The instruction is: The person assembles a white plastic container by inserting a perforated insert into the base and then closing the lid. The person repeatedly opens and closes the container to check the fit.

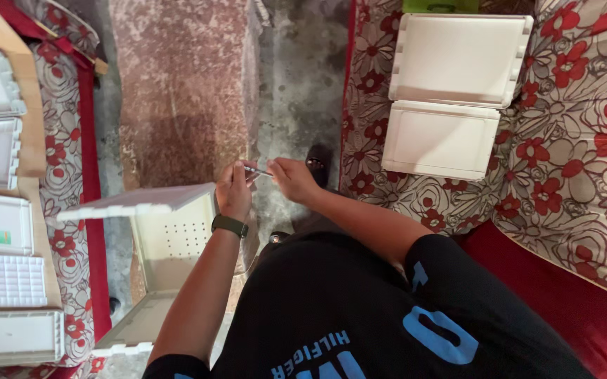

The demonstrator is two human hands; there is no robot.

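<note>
Both hands meet over the grey floor: the left hand and right hand each pinch an end of a thin metal rod. Just left of the rod stands a folded white plastic panel. Right of it, two white panels lie on a flowered cloth.

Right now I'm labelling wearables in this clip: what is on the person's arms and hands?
Both forearms are bare below short black sleeves. The left hand has a dark olive band, like a watch strap, on its wrist. The right hand shows no glove, ring or band.
</note>
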